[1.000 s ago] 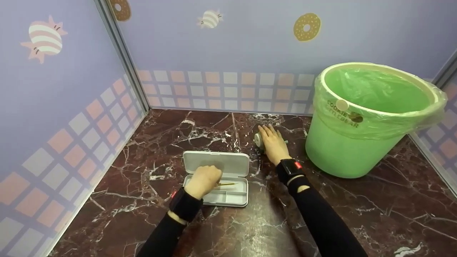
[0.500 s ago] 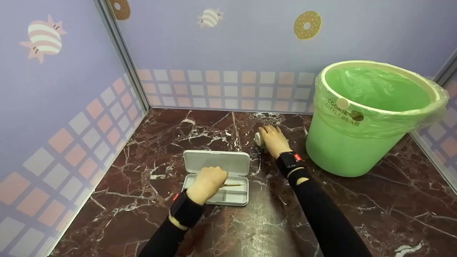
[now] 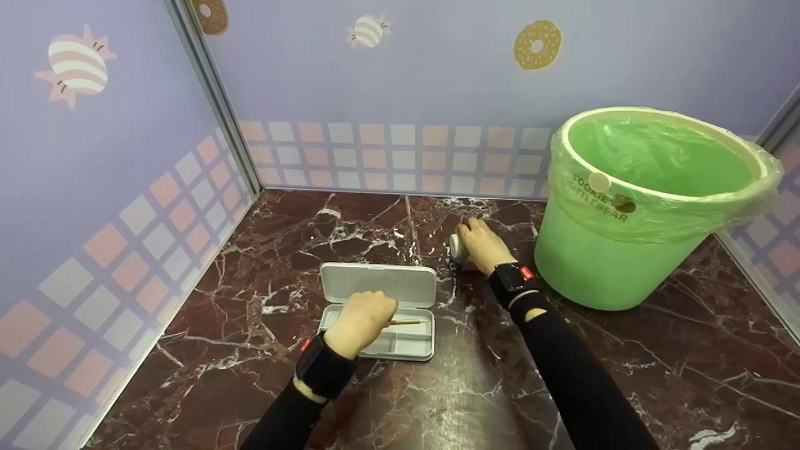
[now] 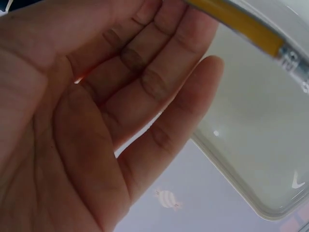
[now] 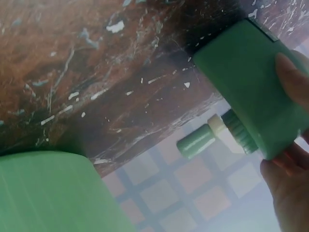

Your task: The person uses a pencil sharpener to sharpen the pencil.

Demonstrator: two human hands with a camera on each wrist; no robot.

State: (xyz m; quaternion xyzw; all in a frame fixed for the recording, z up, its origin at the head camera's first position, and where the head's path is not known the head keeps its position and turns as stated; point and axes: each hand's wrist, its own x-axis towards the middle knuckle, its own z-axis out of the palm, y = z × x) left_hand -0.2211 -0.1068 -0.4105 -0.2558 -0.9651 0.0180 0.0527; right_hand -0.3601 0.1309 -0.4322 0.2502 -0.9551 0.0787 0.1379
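Note:
In the head view my left hand [image 3: 362, 320] is over an open white pencil case [image 3: 379, 284], its fingers curled round a thin yellow pencil [image 3: 405, 322]. The left wrist view shows the pencil [image 4: 241, 21] at the fingertips, with a silver band near one end. My right hand [image 3: 487, 245] grips a green hand-crank pencil sharpener [image 3: 457, 248] on the marble surface, beyond and right of the case. Seen from the right wrist, thumb and fingers clasp the sharpener body [image 5: 241, 82] from two sides. Its crank knob [image 5: 195, 141] points toward the bin.
A green waste bin [image 3: 600, 269] with a clear plastic liner stands right of my right hand. Patterned lilac walls [image 3: 400, 75] close off the back and both sides. Small dividers [image 3: 395, 344] split the front of the case's tray.
My right hand's fingers were spread over the sharpener and have now closed round it. My left hand has shifted slightly right with the pencil; case and bin have stayed put.

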